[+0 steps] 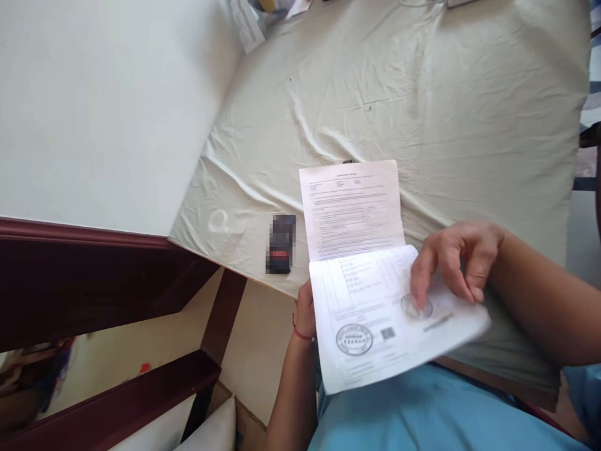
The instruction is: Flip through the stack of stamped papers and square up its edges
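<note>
A stapled-looking printed document (350,300) lies across the table's near edge, its lower page lifted and sloping towards my body. Two oval stamps and a small square code show on this page. My left hand (306,310), with a red string at the wrist, grips the document at its left edge; most of its fingers are hidden behind the paper. Over the page's right side is my right hand (453,260), index finger pointing down at the smaller stamp, the other fingers loosely bent and holding nothing. The upper page (352,216) lies on the cloth.
A pale cloth (404,81) with creases covers the table. Left of the document lie a dark, pixelated object (280,244) and a clear plastic ring-shaped piece (218,220). A white wall (94,113) borders the left side, above a dark red wooden frame (94,275).
</note>
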{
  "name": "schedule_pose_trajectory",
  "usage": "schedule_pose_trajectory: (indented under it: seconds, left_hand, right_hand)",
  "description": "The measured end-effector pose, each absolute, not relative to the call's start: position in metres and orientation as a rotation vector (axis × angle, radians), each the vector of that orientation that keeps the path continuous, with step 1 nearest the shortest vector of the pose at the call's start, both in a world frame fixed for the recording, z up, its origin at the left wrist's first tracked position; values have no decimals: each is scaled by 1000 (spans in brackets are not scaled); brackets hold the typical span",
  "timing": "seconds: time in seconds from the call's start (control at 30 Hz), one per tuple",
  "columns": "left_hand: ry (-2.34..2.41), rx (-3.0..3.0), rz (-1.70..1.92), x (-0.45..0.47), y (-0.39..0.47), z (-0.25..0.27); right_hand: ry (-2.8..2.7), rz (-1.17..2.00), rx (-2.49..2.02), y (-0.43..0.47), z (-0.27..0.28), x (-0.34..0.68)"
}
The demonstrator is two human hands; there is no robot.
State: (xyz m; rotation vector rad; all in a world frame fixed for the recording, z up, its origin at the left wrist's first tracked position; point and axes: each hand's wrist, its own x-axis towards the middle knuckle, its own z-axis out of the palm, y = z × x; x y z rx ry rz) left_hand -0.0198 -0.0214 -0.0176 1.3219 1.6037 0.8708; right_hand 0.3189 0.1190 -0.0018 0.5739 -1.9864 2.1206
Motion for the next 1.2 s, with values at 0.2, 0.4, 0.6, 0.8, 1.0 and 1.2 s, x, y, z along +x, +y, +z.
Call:
schedule_pose_trajectory:
  seconds: [0.2, 0.4, 0.6, 0.8, 1.0, 1.2]
  left_hand:
    - [1630, 1318, 876, -23, -24, -26]
    - [1603, 1349, 851, -22, -27, -31]
    - [1568, 1374, 831, -26, -28, -33]
    - [1613, 1352, 823, -28, -30, -39]
    - [1617, 1385, 818, -28, -30, -37]
    - [1656, 1289, 842, -26, -29, -37]
  right_hand:
    - [-1253, 1742, -405, 117, -13, 325]
    - [-812, 1168, -1147, 126, -30, 309]
    - [-949, 1189, -1103, 123, -37, 306]
    - [-979, 1102, -1069, 124, -44, 306]
    - [-988, 1106, -1093, 122, -39, 305]
    - [-935, 1055, -1111, 123, -36, 305]
